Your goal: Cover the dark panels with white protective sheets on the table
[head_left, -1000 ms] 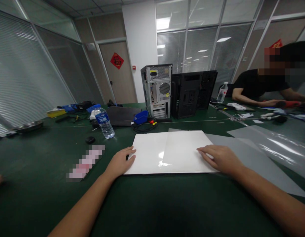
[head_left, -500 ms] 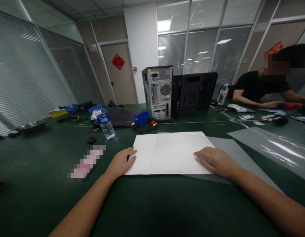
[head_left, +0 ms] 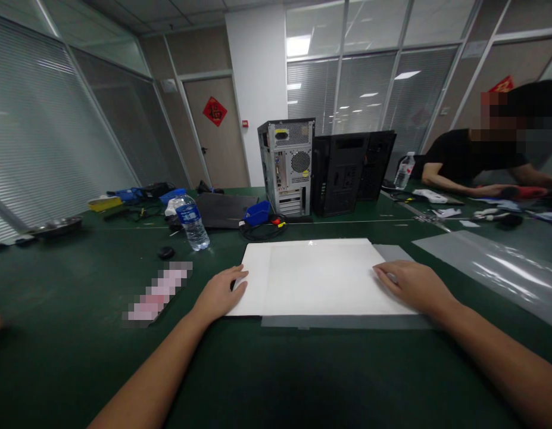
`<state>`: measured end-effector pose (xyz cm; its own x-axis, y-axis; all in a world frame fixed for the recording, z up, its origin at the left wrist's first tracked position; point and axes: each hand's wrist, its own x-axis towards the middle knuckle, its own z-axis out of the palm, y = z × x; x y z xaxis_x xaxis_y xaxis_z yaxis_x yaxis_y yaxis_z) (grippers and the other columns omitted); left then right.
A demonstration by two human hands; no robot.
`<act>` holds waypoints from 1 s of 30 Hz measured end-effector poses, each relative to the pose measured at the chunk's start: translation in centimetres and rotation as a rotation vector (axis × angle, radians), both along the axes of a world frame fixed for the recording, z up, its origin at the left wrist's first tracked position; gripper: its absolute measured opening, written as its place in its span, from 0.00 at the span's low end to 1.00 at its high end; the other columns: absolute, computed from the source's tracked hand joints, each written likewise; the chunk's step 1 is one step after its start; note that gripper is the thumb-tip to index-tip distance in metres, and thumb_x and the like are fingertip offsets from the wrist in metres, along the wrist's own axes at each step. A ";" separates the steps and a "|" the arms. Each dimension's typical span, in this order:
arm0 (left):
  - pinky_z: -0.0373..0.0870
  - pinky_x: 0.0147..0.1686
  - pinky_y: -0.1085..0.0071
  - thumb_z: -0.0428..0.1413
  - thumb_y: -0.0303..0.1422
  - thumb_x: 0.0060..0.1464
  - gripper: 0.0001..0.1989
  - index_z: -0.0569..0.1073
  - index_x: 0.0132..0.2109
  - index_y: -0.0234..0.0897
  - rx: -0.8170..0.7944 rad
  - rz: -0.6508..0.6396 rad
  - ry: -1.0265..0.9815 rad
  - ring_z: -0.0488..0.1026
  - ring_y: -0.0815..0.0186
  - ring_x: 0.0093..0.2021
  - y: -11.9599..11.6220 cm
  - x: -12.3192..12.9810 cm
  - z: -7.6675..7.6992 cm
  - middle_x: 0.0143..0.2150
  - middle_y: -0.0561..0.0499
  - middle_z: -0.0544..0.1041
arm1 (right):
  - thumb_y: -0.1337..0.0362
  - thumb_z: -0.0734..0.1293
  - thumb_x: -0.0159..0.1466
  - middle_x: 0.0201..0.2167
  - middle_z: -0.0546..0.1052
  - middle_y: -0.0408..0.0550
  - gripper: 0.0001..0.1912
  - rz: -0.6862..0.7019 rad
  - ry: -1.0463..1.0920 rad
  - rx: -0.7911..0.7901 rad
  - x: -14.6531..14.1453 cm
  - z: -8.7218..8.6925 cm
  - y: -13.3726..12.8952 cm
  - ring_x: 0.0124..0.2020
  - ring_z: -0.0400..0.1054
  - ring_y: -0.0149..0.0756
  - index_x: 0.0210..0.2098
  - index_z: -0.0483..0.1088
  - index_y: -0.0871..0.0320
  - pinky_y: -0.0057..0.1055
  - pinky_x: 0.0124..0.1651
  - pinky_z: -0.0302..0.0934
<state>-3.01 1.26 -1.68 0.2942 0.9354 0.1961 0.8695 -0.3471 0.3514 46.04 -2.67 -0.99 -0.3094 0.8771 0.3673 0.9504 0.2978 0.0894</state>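
Note:
A flat white panel (head_left: 320,280) lies on the green table (head_left: 276,375) in front of me. My left hand (head_left: 221,292) rests at its left edge, thumb and fingers apart, with the fingertips touching the surface. At the right end, my right hand (head_left: 412,286) has its fingers pressed together on a translucent sheet (head_left: 347,322), which lies over most of the panel and sticks out below its near edge. Part of the sheet also shows behind my right hand.
Computer cases (head_left: 289,167) stand at the back. A water bottle (head_left: 193,223), a black round object (head_left: 165,253) and a blurred pink item (head_left: 159,295) are on the left. Another clear sheet (head_left: 499,268) lies right. A person (head_left: 472,155) sits at the far right.
My right hand has moved right, and the translucent sheet has shifted and straightened, its near edge now roughly parallel to the panel. My left hand has stayed in place.

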 end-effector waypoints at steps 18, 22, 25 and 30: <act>0.60 0.65 0.57 0.48 0.46 0.61 0.25 0.76 0.58 0.39 -0.005 0.005 -0.004 0.67 0.54 0.64 -0.1 0.0 0.1 0.64 0.47 0.71 | 0.51 0.52 0.71 0.44 0.80 0.49 0.25 -0.100 -0.003 -0.013 -1.0 0.2 -0.3 0.40 0.75 0.45 0.47 0.78 0.54 0.44 0.40 0.70; 0.60 0.64 0.56 0.47 0.49 0.62 0.27 0.77 0.57 0.39 -0.014 0.000 -0.025 0.67 0.53 0.64 0.0 -0.1 0.0 0.65 0.46 0.70 | 0.52 0.53 0.71 0.43 0.80 0.50 0.25 -0.053 0.013 -0.021 -1.7 0.0 -0.3 0.39 0.75 0.42 0.46 0.78 0.55 0.40 0.39 0.70; 0.60 0.64 0.55 0.49 0.52 0.60 0.28 0.76 0.57 0.40 -0.029 0.010 -0.039 0.66 0.53 0.65 -0.1 0.0 0.1 0.65 0.45 0.69 | 0.52 0.53 0.70 0.43 0.80 0.50 0.24 -0.026 0.005 -0.026 -2.3 0.1 -0.4 0.40 0.75 0.42 0.46 0.78 0.55 0.40 0.40 0.70; 0.59 0.65 0.53 0.53 0.55 0.55 0.32 0.75 0.59 0.40 -0.024 0.030 -0.022 0.66 0.50 0.65 -0.4 0.2 0.4 0.65 0.45 0.70 | 0.53 0.53 0.71 0.44 0.80 0.50 0.24 -0.003 0.016 -0.047 -2.9 0.3 -0.6 0.41 0.75 0.42 0.47 0.77 0.55 0.41 0.42 0.69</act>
<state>-2.79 0.87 -1.24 0.2616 0.9484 0.1794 0.8713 -0.3120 0.3787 43.18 -3.26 -0.67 -0.3017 0.8944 0.3301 0.9523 0.2990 0.0605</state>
